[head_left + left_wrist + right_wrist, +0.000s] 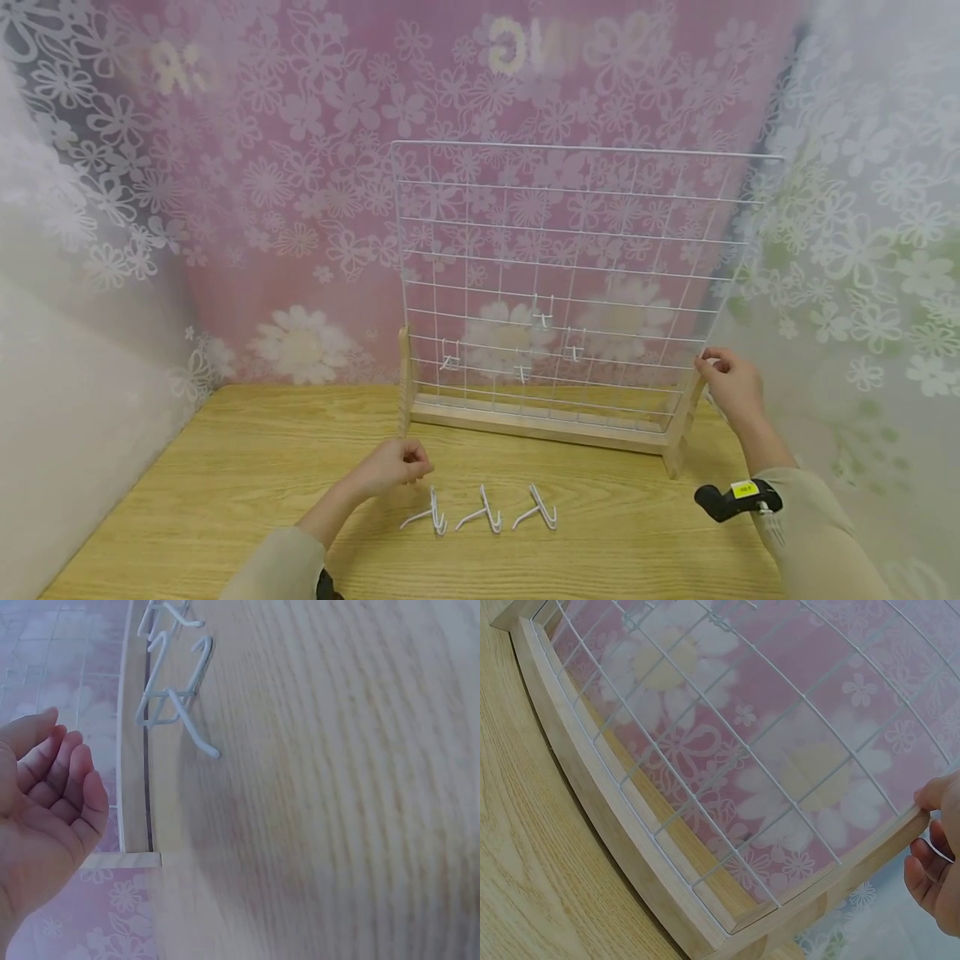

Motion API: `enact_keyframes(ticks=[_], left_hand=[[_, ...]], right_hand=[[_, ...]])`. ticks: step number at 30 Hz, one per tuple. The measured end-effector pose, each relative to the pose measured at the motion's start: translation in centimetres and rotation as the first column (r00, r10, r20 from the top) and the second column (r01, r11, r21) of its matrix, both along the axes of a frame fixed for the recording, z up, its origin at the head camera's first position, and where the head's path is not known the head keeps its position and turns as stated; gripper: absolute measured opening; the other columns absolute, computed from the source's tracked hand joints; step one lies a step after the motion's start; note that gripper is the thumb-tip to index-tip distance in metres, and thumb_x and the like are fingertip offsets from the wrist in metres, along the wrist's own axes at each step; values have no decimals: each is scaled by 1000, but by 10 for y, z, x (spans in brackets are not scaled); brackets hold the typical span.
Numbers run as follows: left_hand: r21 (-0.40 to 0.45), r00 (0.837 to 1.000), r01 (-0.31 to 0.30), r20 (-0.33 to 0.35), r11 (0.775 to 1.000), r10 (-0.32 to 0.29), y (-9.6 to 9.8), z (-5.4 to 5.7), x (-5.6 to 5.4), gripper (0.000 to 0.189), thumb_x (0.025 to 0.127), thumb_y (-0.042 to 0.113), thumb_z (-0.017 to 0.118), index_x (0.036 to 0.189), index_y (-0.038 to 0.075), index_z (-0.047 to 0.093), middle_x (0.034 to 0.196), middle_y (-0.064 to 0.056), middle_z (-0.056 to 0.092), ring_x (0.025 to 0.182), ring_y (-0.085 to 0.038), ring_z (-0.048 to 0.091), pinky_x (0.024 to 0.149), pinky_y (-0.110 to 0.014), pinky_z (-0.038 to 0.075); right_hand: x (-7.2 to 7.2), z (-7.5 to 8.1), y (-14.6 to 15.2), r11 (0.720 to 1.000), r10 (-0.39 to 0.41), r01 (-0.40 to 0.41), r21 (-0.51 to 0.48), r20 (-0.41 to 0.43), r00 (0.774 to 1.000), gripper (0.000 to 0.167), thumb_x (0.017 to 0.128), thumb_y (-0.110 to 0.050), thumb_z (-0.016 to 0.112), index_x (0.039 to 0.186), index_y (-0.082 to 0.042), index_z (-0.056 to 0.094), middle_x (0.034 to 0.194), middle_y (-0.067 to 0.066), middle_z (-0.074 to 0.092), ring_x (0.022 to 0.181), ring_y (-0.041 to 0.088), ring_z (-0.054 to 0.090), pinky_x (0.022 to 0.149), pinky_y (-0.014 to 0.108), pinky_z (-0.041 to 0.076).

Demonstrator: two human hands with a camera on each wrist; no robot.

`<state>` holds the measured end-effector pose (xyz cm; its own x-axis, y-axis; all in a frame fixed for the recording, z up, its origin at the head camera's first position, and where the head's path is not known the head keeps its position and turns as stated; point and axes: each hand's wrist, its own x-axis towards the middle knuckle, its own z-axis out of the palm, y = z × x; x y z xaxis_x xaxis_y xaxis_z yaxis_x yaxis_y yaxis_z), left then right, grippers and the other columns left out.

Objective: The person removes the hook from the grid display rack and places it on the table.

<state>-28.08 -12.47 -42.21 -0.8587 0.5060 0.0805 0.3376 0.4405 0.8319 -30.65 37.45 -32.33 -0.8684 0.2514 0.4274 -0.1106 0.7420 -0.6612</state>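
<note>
A white wire grid panel (585,148) stands upright in a wooden stand (525,427). My right hand (737,390) holds the top of the stand's right upright (859,871), thumb on the near side and fingers curled behind it. My left hand (392,468) hovers over the table by the stand's front left, fingers loosely curled and holding nothing. Close to it lies a white wire hook (435,510). Two more, a middle hook (487,510) and a right hook (542,507), lie in a row with it. In the left wrist view, the nearest hook (193,733) shows its double prongs.
Several white hooks hang on the grid's lower half, among them an upper hook (543,319) and a left one (449,362). The wood-grain table (615,542) extends in front of the stand. A pink floral backdrop (300,167) is behind, with pale floral sheets at both sides.
</note>
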Motion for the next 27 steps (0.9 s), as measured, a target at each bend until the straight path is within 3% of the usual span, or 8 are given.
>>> enact_keyframes(ticks=[5,10,14,22,27], left_hand=[[23,998,-60,-4,998,60,1,6,-4,25,93,23,57,83,0,56,68,-1,51,62,-13,45,55,-26,40],[61,992,-128,-9,990,129,4,19,-7,22,93,25,57,85,4,57,71,-7,54,67,-19,51,62,-30,45],[71,986,-162,-20,984,163,7,31,-10,19,93,23,57,85,6,57,70,-4,53,64,-18,48,55,-27,39],[104,985,-161,-49,981,167,12,51,-17,18,93,22,57,88,5,59,71,-6,54,63,-18,46,53,-28,36],[160,981,-176,-56,971,187,16,64,-23,18,93,18,57,97,1,59,81,-11,57,68,-17,50,60,-27,44]], right_hand=[[-1,0,0,1000,-9,9,6,-3,1000,33,95,-26,50,107,4,57,78,4,44,55,9,37,43,25,32],[0,1,-1,1000,-9,9,11,-1,1000,33,96,-26,50,108,4,57,79,5,44,56,10,37,44,25,32],[0,0,-1,1000,-8,7,12,3,1000,34,96,-27,49,108,3,56,79,4,44,56,9,37,44,25,32],[-1,0,0,1000,-15,15,-4,4,1000,33,95,-27,49,108,3,56,79,3,43,58,10,38,45,25,32],[-1,-1,0,1000,-16,16,3,6,1000,35,96,-28,48,110,3,56,80,4,43,59,12,38,45,25,33]])
